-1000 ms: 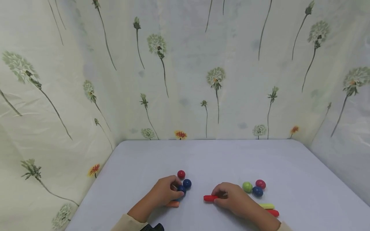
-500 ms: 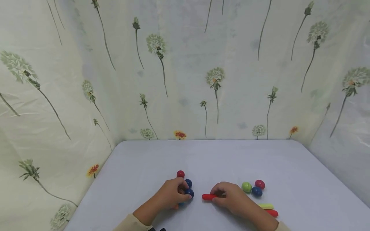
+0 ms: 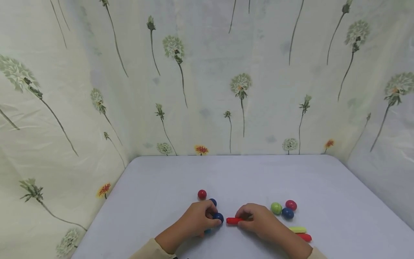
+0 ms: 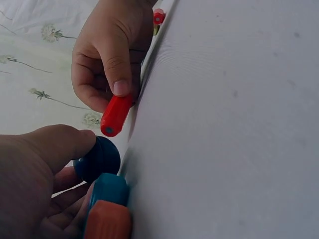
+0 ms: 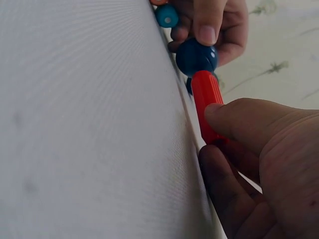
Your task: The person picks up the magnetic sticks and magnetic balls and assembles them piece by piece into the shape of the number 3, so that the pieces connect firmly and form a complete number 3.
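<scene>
Between thumb and fingers, my left hand (image 3: 199, 218) pinches a dark blue ball (image 3: 219, 217). My right hand (image 3: 261, 222) pinches a short red ribbed stick (image 3: 233, 221) lying level, its free end pointing at the ball. A narrow gap separates ball and stick in the head view. The left wrist view shows a teal stick (image 4: 109, 186) and an orange stick (image 4: 108, 219) beside the left fingers; from the head they are mostly covered by that hand. A second blue ball (image 3: 213, 202) peeks out behind the left fingers, near a red ball (image 3: 202, 194).
Right of the right hand sit a green ball (image 3: 276, 208), a crimson ball (image 3: 291, 205) and another blue ball (image 3: 288, 213). A yellow-green stick (image 3: 298, 229) and a second red stick (image 3: 304, 237) lie by the right forearm. A flower-print curtain (image 3: 207, 90) borders the white table (image 3: 245, 176).
My left hand has carried the blue ball rightward, closing most of the distance to the red stick. My right hand has stayed nearly in place, still holding the stick.
</scene>
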Demonstrator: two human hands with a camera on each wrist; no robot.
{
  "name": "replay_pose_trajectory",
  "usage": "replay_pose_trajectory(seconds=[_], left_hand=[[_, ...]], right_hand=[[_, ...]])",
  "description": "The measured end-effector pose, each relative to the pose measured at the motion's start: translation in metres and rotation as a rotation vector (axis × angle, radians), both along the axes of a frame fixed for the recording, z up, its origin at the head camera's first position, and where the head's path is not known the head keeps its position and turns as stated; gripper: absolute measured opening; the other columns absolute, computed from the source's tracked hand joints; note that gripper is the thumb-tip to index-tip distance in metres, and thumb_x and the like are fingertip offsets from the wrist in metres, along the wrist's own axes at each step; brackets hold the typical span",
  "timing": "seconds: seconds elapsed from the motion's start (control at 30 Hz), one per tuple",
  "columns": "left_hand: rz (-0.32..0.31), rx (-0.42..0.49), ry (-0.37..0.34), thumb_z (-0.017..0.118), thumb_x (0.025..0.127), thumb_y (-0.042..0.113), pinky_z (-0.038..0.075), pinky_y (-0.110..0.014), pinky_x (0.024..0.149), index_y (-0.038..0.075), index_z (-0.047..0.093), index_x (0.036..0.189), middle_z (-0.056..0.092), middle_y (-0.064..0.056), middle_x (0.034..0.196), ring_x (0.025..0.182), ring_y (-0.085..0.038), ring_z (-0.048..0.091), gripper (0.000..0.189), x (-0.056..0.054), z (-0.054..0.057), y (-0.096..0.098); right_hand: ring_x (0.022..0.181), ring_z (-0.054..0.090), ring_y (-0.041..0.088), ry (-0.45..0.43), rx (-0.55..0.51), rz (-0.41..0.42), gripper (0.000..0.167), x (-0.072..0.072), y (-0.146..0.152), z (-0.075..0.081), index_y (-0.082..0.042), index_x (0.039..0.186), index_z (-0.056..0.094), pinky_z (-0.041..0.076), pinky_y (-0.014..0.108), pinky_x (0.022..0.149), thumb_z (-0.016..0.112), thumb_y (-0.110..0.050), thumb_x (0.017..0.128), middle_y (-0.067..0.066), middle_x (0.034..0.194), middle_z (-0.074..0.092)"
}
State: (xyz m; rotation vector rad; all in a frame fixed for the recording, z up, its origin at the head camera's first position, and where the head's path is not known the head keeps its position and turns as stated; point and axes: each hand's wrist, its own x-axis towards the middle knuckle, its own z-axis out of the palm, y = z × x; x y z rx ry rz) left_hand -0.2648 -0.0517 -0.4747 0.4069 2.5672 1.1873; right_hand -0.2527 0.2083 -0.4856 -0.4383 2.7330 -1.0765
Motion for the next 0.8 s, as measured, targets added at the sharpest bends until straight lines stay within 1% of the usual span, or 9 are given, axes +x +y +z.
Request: replay_pose_trajectory(seconds=[0.1, 0.2, 0.3, 0.43, 0.6, 0.7, 0.8], left_hand=[[0.003, 0.001, 0.013, 0.089, 0.085, 0.028, 0.052, -0.033, 0.048, 0.022, 0.069, 0.101, 0.064, 0.004, 0.084, 0.065, -0.019, 0.061, 0.026, -0.0006, 0.0005, -0.0003], [-0.001, 0.01, 0.023, 0.089, 0.085, 0.028, 0.051, -0.033, 0.047, 0.021, 0.069, 0.1, 0.064, 0.005, 0.084, 0.071, -0.018, 0.061, 0.025, -0.0013, -0.0003, 0.0005], [0.002, 0.002, 0.013, 0.089, 0.085, 0.028, 0.049, -0.031, 0.045, 0.022, 0.07, 0.099, 0.064, 0.004, 0.083, 0.069, -0.019, 0.061, 0.024, -0.001, -0.0015, 0.002], [0.016, -0.024, -0.015, 0.089, 0.084, 0.029, 0.049, -0.031, 0.046, 0.024, 0.071, 0.099, 0.063, 0.004, 0.084, 0.067, -0.021, 0.061, 0.024, 0.0002, -0.0026, 0.0068], [0.017, -0.026, -0.012, 0.089, 0.084, 0.03, 0.048, -0.031, 0.047, 0.024, 0.071, 0.099, 0.063, 0.004, 0.084, 0.067, -0.021, 0.06, 0.024, 0.0001, -0.0022, 0.0084], [0.008, -0.022, -0.001, 0.09, 0.084, 0.029, 0.048, -0.032, 0.048, 0.024, 0.07, 0.097, 0.063, 0.005, 0.084, 0.071, -0.019, 0.059, 0.024, -0.0011, -0.0027, 0.0085], [0.003, -0.019, -0.002, 0.091, 0.083, 0.029, 0.051, -0.032, 0.054, 0.024, 0.07, 0.096, 0.064, 0.006, 0.084, 0.076, -0.017, 0.059, 0.025, -0.0023, -0.0045, 0.0094]], right_hand=[[0.096, 0.065, 0.013, 0.001, -0.006, 0.005, 0.016, -0.0011, -0.0012, 0.0, -0.031, 0.101, 0.075, 0.059, 0.049, 0.094, 0.084, -0.027, 0.089, -0.012, 0.1, 0.071], [0.096, 0.064, 0.013, 0.013, 0.01, 0.009, 0.015, -0.0017, -0.0014, -0.0003, -0.031, 0.1, 0.075, 0.059, 0.049, 0.094, 0.084, -0.027, 0.089, -0.013, 0.099, 0.071], [0.095, 0.064, 0.012, 0.013, 0.018, 0.015, 0.014, -0.0019, -0.0016, -0.0008, -0.031, 0.1, 0.075, 0.058, 0.049, 0.093, 0.083, -0.027, 0.089, -0.013, 0.099, 0.07], [0.094, 0.063, 0.013, -0.003, 0.012, 0.023, 0.014, -0.0013, -0.0003, -0.0013, -0.032, 0.101, 0.075, 0.058, 0.05, 0.093, 0.083, -0.028, 0.09, -0.014, 0.099, 0.07], [0.096, 0.063, 0.013, 0.002, 0.025, 0.008, 0.015, -0.0014, 0.0002, -0.0002, -0.032, 0.101, 0.075, 0.058, 0.05, 0.094, 0.083, -0.03, 0.089, -0.014, 0.099, 0.07], [0.097, 0.064, 0.013, 0.002, 0.02, -0.002, 0.018, -0.0004, 0.0014, 0.0015, -0.029, 0.104, 0.075, 0.059, 0.049, 0.094, 0.084, -0.029, 0.088, -0.012, 0.1, 0.071], [0.1, 0.066, 0.013, 0.001, 0.005, -0.019, 0.021, 0.0009, 0.0039, 0.0053, -0.027, 0.107, 0.075, 0.06, 0.043, 0.092, 0.084, -0.027, 0.089, -0.011, 0.102, 0.07]])
